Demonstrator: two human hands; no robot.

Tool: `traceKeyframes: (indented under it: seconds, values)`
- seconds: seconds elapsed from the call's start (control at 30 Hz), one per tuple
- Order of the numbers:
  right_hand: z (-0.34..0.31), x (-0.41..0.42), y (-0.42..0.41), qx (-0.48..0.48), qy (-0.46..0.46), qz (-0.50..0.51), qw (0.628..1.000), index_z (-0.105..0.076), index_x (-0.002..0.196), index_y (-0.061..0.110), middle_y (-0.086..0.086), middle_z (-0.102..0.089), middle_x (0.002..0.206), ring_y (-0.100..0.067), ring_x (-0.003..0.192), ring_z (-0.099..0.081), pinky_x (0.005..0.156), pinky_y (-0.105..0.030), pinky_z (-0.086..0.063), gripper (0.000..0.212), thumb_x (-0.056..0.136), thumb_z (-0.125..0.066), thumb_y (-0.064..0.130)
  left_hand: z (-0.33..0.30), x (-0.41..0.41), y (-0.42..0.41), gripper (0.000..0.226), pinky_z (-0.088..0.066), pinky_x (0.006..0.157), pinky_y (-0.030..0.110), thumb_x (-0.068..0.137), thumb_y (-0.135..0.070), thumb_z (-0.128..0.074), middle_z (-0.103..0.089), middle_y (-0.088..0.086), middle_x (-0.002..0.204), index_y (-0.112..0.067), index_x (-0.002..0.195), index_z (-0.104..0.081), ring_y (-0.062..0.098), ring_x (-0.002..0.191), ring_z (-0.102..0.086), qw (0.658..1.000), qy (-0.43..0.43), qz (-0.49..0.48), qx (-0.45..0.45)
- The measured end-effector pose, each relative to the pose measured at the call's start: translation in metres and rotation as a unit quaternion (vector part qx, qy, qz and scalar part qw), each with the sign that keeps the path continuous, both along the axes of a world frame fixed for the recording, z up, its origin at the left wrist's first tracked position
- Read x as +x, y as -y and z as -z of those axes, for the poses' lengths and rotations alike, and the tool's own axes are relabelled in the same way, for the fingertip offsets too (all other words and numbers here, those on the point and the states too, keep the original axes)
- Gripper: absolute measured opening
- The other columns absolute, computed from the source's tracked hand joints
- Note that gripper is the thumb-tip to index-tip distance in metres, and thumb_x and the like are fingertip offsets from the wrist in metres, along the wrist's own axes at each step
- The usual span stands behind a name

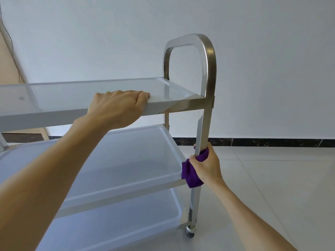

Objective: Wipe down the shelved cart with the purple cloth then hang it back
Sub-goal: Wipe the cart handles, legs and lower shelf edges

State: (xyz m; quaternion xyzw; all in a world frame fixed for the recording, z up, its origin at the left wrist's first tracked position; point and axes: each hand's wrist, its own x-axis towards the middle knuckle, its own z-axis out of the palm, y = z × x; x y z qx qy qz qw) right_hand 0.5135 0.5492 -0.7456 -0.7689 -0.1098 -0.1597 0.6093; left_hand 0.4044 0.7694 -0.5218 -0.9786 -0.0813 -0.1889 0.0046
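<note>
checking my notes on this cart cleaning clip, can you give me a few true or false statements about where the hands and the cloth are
1. The right hand grips the purple cloth around the cart's metal post. True.
2. The left hand holds a spray bottle. False: it grips the front edge of the top shelf and holds nothing else.
3. The cloth is on the arched handle. False: it is low on the post, at the middle shelf.
4. The cart has three shelves. True.
5. A caster wheel shows under the post. True.
</note>
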Motion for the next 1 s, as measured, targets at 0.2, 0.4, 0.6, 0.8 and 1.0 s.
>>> traceKeyframes:
  seconds: [0.2, 0.4, 0.6, 0.8, 1.0]
  values:
    - [-0.001, -0.005, 0.035, 0.000, 0.024, -0.018, 1.000, -0.055, 0.091, 0.035, 0.021, -0.064, 0.083, 0.000, 0.076, -0.063, 0.056, -0.012, -0.048, 0.031, 0.068, -0.070, 0.019, 0.045, -0.023, 0.040, 0.033, -0.037, 0.096, 0.037, 0.101, -0.035, -0.038, -0.064, -0.003, 0.126, -0.026, 0.121, -0.063, 0.026, 0.115, -0.055, 0.954, 0.256, 0.155, 0.037]
    - [0.007, -0.013, 0.055, 0.005, 0.045, -0.035, 0.998, -0.057, 0.095, 0.031, 0.015, -0.064, 0.083, -0.010, 0.079, -0.066, 0.063, -0.019, -0.051, 0.034, 0.073, -0.072, 0.010, 0.131, -0.055, 0.055, 0.040, -0.020, 0.120, 0.051, 0.094, -0.033, -0.057, -0.039, 0.005, 0.155, -0.025, 0.133, -0.058, 0.029, 0.149, -0.021, 0.934, 0.235, 0.256, 0.083]
    - [0.011, -0.030, 0.058, -0.004, 0.050, -0.034, 0.998, -0.056, 0.093, 0.033, 0.017, -0.064, 0.084, -0.008, 0.076, -0.065, 0.060, -0.017, -0.050, 0.030, 0.072, -0.068, 0.016, 0.205, -0.061, 0.048, 0.049, -0.024, 0.116, 0.038, 0.098, -0.052, -0.040, -0.035, -0.010, 0.154, -0.034, 0.143, -0.041, 0.016, 0.142, -0.032, 0.976, 0.071, 0.207, -0.024]
    - [0.024, -0.038, 0.055, -0.001, 0.061, 0.004, 0.998, -0.055, 0.096, 0.027, 0.008, -0.064, 0.084, -0.014, 0.076, -0.066, 0.063, -0.031, -0.056, 0.031, 0.072, -0.074, 0.026, 0.256, -0.061, 0.028, 0.055, -0.029, 0.113, 0.046, 0.098, -0.057, -0.030, -0.036, -0.013, 0.153, -0.037, 0.149, -0.026, 0.020, 0.140, -0.036, 0.987, -0.008, 0.151, 0.055]
    - [0.082, -0.058, 0.051, 0.052, 0.070, -0.024, 0.996, -0.050, 0.113, 0.035, 0.018, -0.064, 0.094, -0.003, 0.086, -0.065, 0.069, -0.020, -0.052, 0.052, 0.074, -0.072, 0.062, 0.267, -0.062, 0.029, 0.039, -0.047, 0.095, 0.057, 0.099, -0.031, -0.048, -0.062, -0.003, 0.135, -0.026, 0.137, -0.056, 0.034, 0.120, -0.060, 0.982, 0.091, 0.158, 0.047]
